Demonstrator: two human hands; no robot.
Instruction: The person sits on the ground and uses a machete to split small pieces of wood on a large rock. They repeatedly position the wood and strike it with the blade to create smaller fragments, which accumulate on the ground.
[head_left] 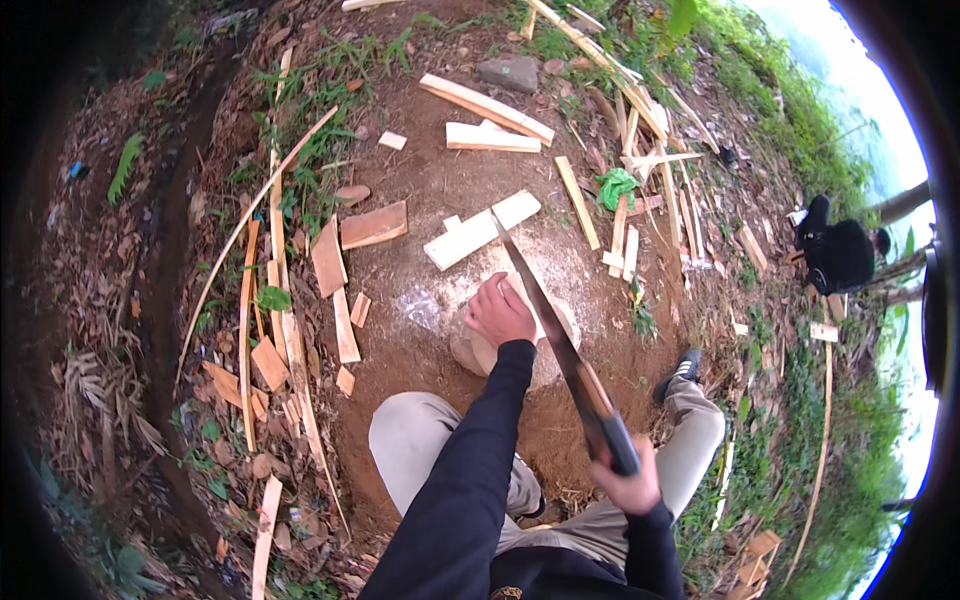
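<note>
The left hand partly hides the stump; the lower edge cuts both sleeves.

Soft daylight falls evenly, the sky glares white at right, and fisheye corners blacken.

The stump stood before the person's knees, with the left hand over it and the saw slanting forward from the right hand. Beyond it lay a short board, with a plank farther behind. Long strips lay left, loose sticks right.
</note>
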